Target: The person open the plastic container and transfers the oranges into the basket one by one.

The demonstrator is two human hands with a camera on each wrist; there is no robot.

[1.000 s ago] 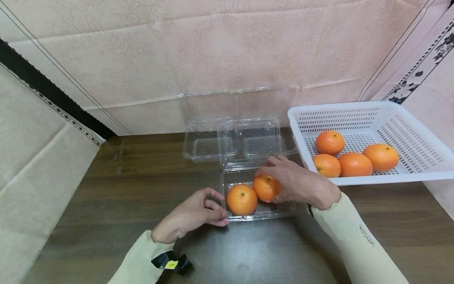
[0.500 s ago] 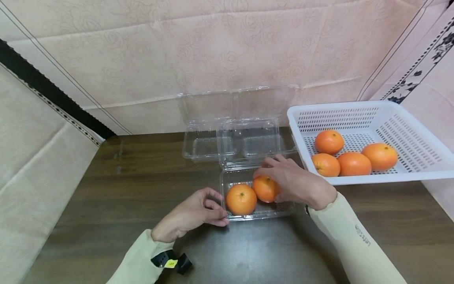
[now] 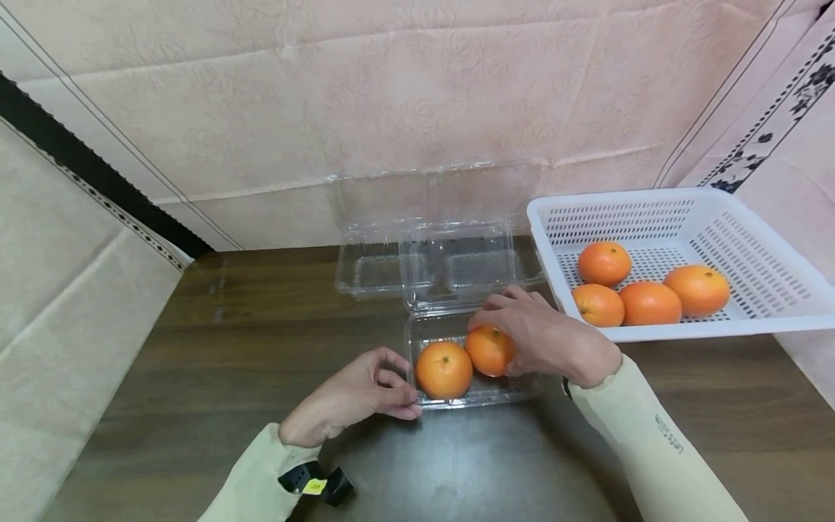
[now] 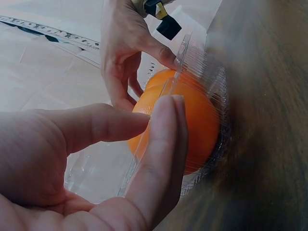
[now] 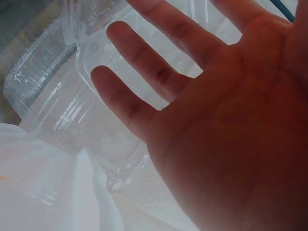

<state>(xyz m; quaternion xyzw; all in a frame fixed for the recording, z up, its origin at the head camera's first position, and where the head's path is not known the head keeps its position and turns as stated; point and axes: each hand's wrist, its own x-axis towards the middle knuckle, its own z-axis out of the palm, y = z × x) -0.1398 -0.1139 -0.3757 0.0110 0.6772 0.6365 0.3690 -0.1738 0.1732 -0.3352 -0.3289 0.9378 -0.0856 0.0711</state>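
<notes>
An open clear plastic clamshell box [image 3: 483, 399] lies on the wooden table with two oranges in its base. My left hand [image 3: 365, 391] pinches the box's near left rim; in the left wrist view, thumb and forefinger [image 4: 161, 139] meet across the clear edge beside the left orange [image 3: 444, 370]. From above and the right, my right hand [image 3: 544, 333] curves its fingers and thumb round the right orange [image 3: 489, 350], which sits against the other one. In the right wrist view the right palm [image 5: 216, 130] and spread fingers show over clear plastic, with that orange out of sight.
More open clear boxes [image 3: 365, 272] stand behind, their lids upright against the cloth-covered wall [image 3: 417, 94]. A white slotted basket [image 3: 770, 319] at the right holds several oranges [image 3: 652, 303]. The brown tabletop [image 3: 248, 348] extends to the left.
</notes>
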